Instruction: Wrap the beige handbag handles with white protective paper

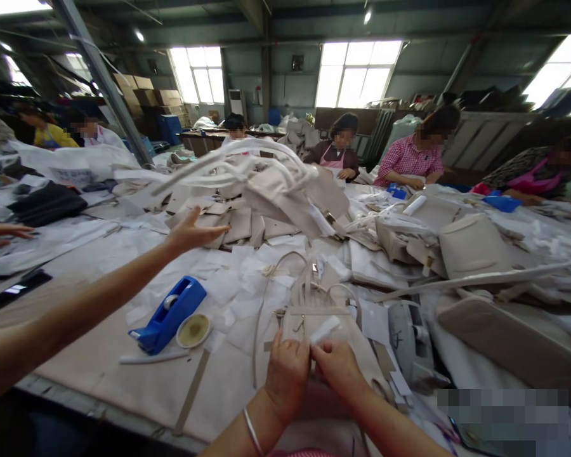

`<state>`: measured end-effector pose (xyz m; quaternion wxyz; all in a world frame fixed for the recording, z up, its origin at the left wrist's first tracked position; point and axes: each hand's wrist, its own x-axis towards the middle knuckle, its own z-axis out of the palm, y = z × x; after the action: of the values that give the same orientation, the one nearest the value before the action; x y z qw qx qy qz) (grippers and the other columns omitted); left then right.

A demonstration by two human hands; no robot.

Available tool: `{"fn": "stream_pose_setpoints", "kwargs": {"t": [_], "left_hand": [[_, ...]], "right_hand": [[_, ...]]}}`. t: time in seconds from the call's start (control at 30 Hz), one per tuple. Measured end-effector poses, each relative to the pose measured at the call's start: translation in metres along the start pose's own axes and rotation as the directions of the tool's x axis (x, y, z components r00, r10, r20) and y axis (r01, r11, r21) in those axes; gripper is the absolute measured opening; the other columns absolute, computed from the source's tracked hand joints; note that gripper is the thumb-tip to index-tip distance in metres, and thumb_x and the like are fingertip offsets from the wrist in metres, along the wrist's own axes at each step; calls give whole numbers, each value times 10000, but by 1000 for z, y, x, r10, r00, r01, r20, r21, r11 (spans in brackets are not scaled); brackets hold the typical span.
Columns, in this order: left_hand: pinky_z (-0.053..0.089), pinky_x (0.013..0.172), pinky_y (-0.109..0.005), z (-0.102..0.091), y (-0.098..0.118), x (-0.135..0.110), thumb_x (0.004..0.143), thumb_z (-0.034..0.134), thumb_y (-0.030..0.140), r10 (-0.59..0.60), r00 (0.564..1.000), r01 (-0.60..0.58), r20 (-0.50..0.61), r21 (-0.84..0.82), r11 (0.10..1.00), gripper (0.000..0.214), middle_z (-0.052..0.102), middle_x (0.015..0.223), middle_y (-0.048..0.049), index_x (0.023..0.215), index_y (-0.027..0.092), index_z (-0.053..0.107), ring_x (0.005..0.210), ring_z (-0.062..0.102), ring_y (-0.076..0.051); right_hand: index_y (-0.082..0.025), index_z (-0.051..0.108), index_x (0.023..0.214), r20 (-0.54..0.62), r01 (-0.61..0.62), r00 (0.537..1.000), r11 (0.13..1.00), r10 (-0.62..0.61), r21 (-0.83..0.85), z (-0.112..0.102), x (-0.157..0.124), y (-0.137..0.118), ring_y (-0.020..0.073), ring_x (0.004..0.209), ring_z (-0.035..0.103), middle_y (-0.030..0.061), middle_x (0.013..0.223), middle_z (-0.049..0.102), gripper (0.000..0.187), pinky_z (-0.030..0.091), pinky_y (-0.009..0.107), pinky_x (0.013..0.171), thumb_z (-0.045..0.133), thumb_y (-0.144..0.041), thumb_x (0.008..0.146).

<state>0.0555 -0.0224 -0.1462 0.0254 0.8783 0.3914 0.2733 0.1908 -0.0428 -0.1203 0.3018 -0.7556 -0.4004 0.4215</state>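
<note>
A beige handbag (368, 346) lies in front of me at the table's near edge, its thin strap and metal buckle (315, 270) stretching away from me. Over its front, my left hand (289, 367) and my right hand (337, 363) meet fingertip to fingertip. Both are closed in a pinch; what lies between the fingers is too small and covered to make out. A metal zipper pull (301, 322) shows just beyond them. Beside it, a small white wrapped strip (326, 329) rests on the bag, close to my right fingers.
From the left, another person's arm (124, 279) reaches across, hand open. A blue tape dispenser (174, 314) and a round tin (193, 331) stand left; a grey dispenser (410, 339) stands right. Beige bags (476, 244) and white-wrapped straps (247, 168) are heaped beyond. Several co-workers sit opposite.
</note>
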Motion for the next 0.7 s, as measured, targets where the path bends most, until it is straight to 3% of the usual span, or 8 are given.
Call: {"fn": "stream_pose_setpoints", "kwargs": {"t": [0.17,0.23,0.33,0.43,0.53,0.7], "left_hand": [[523,822,-468,5,-4,2,893,501,137,-88,992,90,96,-21,996,146,673,745,-68,831,161,631,736,646,-257],[518,727,-401,5,-4,4,893,499,153,-166,975,179,148,-82,980,169,685,750,-78,794,167,637,738,650,-263],[478,708,-347,-2,-3,12,901,481,180,-279,930,332,239,-223,917,210,705,779,-79,791,175,660,757,655,-245],[448,698,-301,-13,-6,21,901,479,228,-327,868,471,374,-411,780,242,723,797,-69,800,178,694,754,650,-211],[441,668,-265,-20,-13,28,878,511,289,-298,802,584,518,-574,574,255,734,804,-59,859,163,731,744,639,-189],[456,708,-262,-23,-24,32,827,578,330,-277,744,666,607,-700,256,293,730,835,-58,965,130,742,782,622,-188]], "right_hand": [[-164,644,564,56,47,997,997,-50,54,-5,-5,0,127,491,503,10,524,610,254,344,249,511,526,-287,753],[-165,646,570,44,61,997,997,-63,41,-8,-7,-3,132,516,523,10,540,625,223,353,248,532,522,-249,735],[-164,650,602,38,57,998,997,-59,49,-10,-5,-6,155,567,573,24,584,658,195,387,254,565,519,-238,726],[-164,650,653,12,105,994,994,-105,31,-8,1,-2,183,632,610,36,632,676,175,413,272,610,518,-248,730],[-173,629,688,-26,176,984,984,-176,-8,-3,8,4,195,661,612,36,665,672,153,415,287,630,527,-270,745],[-191,555,703,-28,184,983,980,-182,72,0,14,6,186,636,605,23,656,651,155,416,280,600,560,-329,773]]}}
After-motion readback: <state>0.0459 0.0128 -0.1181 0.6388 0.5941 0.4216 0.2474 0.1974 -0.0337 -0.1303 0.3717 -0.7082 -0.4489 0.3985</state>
